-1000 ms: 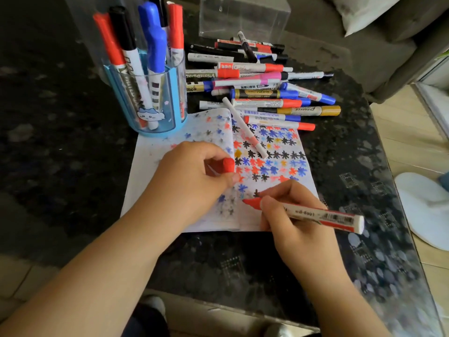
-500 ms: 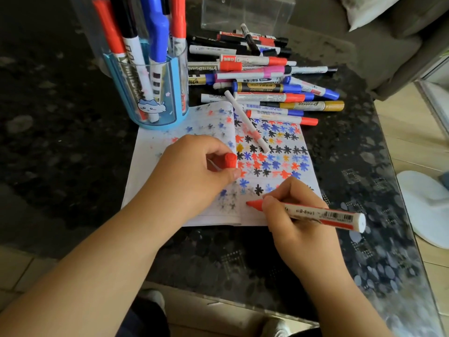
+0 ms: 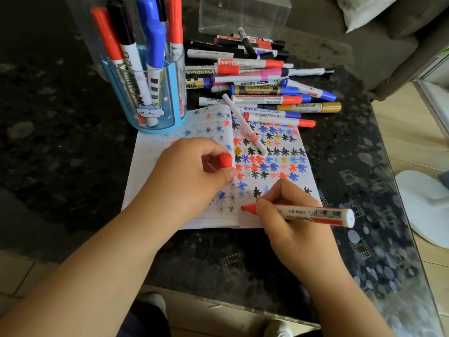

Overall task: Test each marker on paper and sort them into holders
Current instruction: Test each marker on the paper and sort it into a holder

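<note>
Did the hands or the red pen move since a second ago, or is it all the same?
Hardly anything changed. The right hand still grips the red marker, its tip still at the bottom of the paper; no new mark shows there yet. The left hand still holds the red cap and rests on the page. The blue holder, the pile of markers and the thin white pen lie as before.
</note>
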